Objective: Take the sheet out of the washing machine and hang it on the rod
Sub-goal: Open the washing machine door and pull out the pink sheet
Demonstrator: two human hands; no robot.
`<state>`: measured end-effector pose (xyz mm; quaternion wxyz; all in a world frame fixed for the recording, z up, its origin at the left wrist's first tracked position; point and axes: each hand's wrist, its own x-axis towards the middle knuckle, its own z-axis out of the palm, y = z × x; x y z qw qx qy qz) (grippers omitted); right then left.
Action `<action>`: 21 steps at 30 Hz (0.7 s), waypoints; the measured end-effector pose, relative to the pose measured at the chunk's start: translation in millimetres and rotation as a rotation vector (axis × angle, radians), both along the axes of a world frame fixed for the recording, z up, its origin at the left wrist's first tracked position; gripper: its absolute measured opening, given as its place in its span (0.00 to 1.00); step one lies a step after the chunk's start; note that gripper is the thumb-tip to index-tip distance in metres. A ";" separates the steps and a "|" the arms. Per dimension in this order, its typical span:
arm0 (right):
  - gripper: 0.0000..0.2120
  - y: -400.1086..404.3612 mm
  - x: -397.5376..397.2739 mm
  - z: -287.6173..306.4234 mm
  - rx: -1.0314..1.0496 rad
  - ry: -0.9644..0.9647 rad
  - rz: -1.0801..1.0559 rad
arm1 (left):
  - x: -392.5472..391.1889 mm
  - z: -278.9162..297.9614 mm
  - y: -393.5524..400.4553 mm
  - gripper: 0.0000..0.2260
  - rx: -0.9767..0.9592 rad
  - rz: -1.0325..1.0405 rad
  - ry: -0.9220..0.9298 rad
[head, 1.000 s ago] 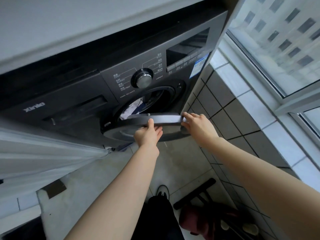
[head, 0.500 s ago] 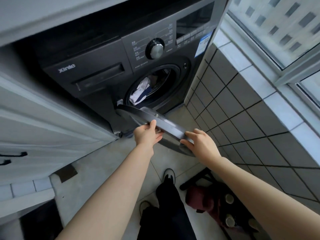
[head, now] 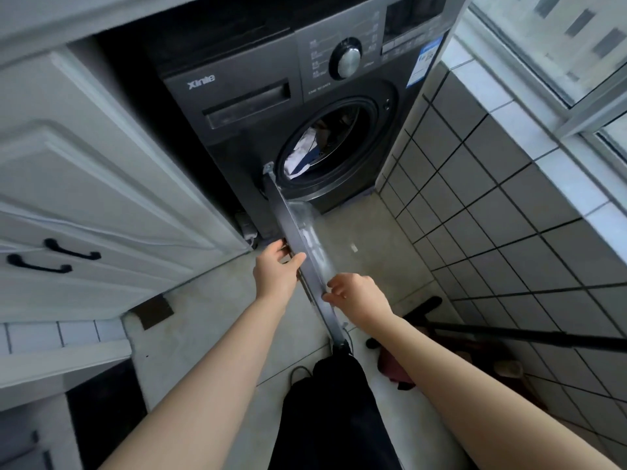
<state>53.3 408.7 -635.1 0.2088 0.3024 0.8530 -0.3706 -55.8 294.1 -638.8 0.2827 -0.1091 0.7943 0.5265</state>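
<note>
A dark grey front-loading washing machine (head: 258, 106) stands under a counter. Its round door (head: 305, 239) is swung wide open toward me, seen edge-on. Inside the drum lies the sheet (head: 302, 152), white with dark blue parts, bunched at the lower left of the opening. My left hand (head: 276, 271) grips the door's edge from the left, thumb on top. My right hand (head: 354, 293) holds the same edge lower down from the right, fingers curled on the rim. No rod for hanging is in view.
White cabinet doors with black handles (head: 54, 259) stand at the left. A grey tiled wall (head: 492, 205) and a window ledge (head: 559, 171) run along the right. A black pole (head: 543, 337) and dark red things (head: 393, 368) lie on the floor at right. My dark trouser leg (head: 332, 412) is below.
The door has swung further open, from half open across the drum to pointing straight at me. Both hands moved with it, down and toward me. The sheet in the drum is now plainly visible.
</note>
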 end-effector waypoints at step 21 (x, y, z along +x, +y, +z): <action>0.24 -123.9 -55.0 -12.1 -0.328 0.063 -0.110 | -19.0 5.8 -103.9 0.15 -0.081 -0.012 0.242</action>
